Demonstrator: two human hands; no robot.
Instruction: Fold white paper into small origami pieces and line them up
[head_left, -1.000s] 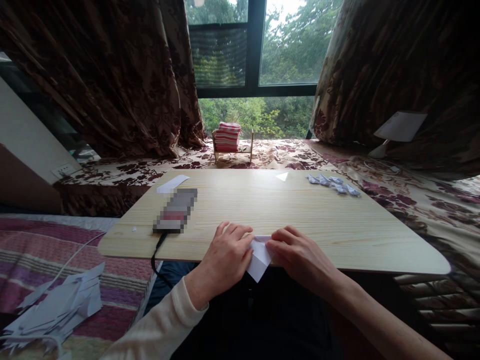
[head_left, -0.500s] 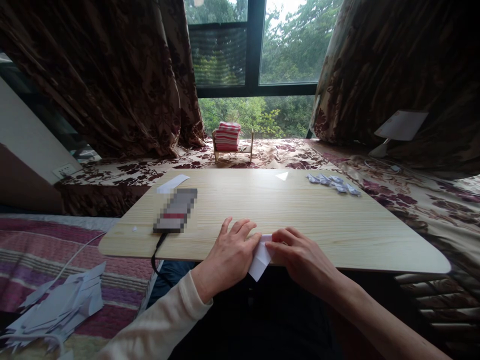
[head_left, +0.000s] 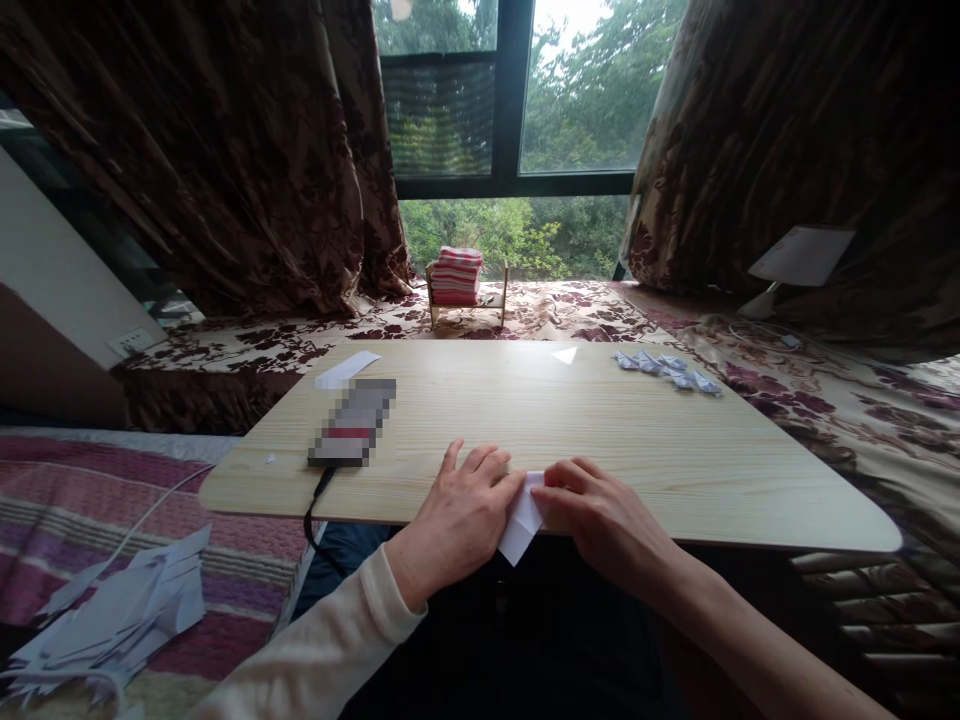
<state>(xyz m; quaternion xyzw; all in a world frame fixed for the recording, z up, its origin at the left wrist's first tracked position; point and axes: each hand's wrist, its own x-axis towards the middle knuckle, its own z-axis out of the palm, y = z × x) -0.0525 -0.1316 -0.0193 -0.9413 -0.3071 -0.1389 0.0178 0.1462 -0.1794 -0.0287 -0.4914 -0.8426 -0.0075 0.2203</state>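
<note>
A folded strip of white paper (head_left: 523, 528) lies at the near edge of the wooden table (head_left: 480, 420), its lower end sticking out past the edge. My left hand (head_left: 466, 510) presses on the paper's left side with the thumb, the other fingers resting on the tabletop. From the right, my right hand (head_left: 600, 510) pinches the upper corner of the paper between thumb and bent forefinger. Far to the right on the table sit several small folded paper pieces (head_left: 667, 370). A white paper triangle (head_left: 565, 355) lies near the back edge.
A phone with a blurred screen (head_left: 352, 425) and its cable are on the left of the table, a paper strip (head_left: 348, 369) behind it. Many cut paper strips (head_left: 120, 610) lie on the striped bedspread (head_left: 247, 560). A small rack with folded cloths (head_left: 457, 277) stands beyond the table.
The hands and the paper hold nearly the same pose. The whole view has shifted very slightly downward.
</note>
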